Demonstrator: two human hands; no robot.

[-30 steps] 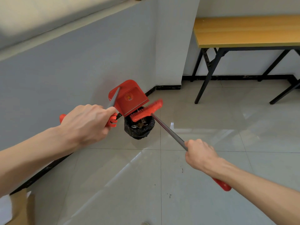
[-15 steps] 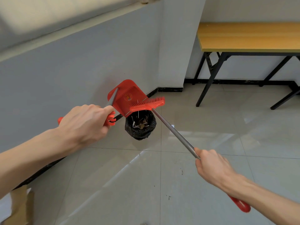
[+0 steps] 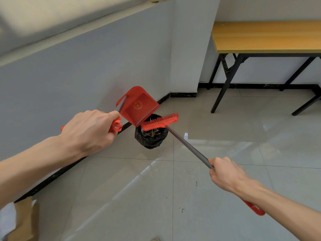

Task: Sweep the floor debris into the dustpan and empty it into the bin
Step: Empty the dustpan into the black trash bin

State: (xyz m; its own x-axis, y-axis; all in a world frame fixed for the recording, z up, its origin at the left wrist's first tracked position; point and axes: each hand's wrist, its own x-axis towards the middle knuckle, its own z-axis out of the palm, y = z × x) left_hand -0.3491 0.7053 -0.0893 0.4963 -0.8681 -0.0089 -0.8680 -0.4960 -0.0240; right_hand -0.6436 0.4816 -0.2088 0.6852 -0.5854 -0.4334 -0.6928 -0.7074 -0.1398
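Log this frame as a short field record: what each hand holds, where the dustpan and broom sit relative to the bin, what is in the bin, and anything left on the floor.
left hand: gripping the dustpan handle
right hand: gripping the broom's metal shaft
dustpan: red, tipped up, its lower edge over the bin
broom: red head held across the bin's mouth, at the dustpan's edge
bin: small, lined with a black bag, standing on the floor near the wall
bin contents: some debris visible inside
floor: pale glossy tiles, a few dark specks remain near the right hand
table: yellow top, black legs, back right
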